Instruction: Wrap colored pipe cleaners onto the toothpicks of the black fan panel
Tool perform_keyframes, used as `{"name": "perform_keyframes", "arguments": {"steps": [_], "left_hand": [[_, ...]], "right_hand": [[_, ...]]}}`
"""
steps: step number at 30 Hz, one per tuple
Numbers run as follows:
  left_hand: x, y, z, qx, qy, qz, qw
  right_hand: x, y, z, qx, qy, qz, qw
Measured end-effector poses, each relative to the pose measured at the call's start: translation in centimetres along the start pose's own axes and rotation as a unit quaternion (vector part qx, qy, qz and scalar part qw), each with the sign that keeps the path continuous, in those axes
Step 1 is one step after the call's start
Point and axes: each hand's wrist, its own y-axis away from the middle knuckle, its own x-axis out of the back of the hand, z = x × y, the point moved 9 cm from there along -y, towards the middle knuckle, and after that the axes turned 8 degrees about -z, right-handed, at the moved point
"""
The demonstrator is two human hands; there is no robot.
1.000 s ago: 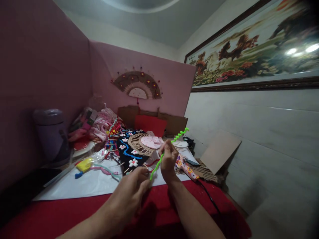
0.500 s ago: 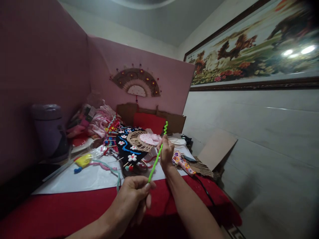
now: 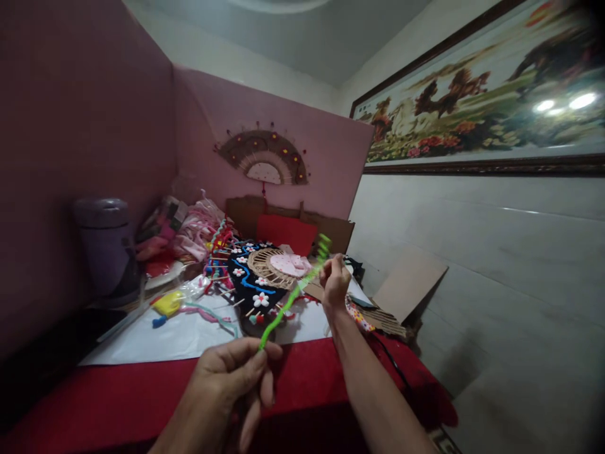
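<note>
A bright green pipe cleaner (image 3: 282,313) slants up and away from me, its far end wound into a loose coil and blurred. My left hand (image 3: 231,378) pinches the near end between thumb and forefinger, the other fingers loosely bent. Just right of the coil is my right hand (image 3: 336,284), fingers curled in and the pipe cleaner passing beside them; nothing shows in its grip. Behind them lies a black fan-shaped craft (image 3: 246,275) with white flowers, a blue wavy line, thin sticks and a pink dotted centre.
Pink pipe cleaners (image 3: 201,230) are heaped at the back left beside a purple tumbler (image 3: 106,246). A yellow piece (image 3: 167,304) lies on white paper (image 3: 127,343) over the red tablecloth (image 3: 302,372). Cardboard (image 3: 411,284) leans at right; a brown fan (image 3: 265,154) hangs on the pink panel.
My right hand has moved right, off the green pipe cleaner it gripped. The coiled end now stands free and blurred. My left hand, still pinching the near end, has shifted slightly left.
</note>
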Motion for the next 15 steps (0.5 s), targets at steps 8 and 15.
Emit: {"name": "perform_keyframes", "arguments": {"steps": [8, 15], "left_hand": [[0.1, -2.4, 5.3, -0.050, -0.032, -0.022, 0.998], [0.1, -3.1, 2.9, 0.003, -0.109, -0.034, 0.993]], "right_hand": [[-12.2, 6.7, -6.0, -0.016, 0.044, -0.344, 0.938], [-10.8, 2.5, -3.3, -0.174, -0.047, -0.201, 0.963]]}}
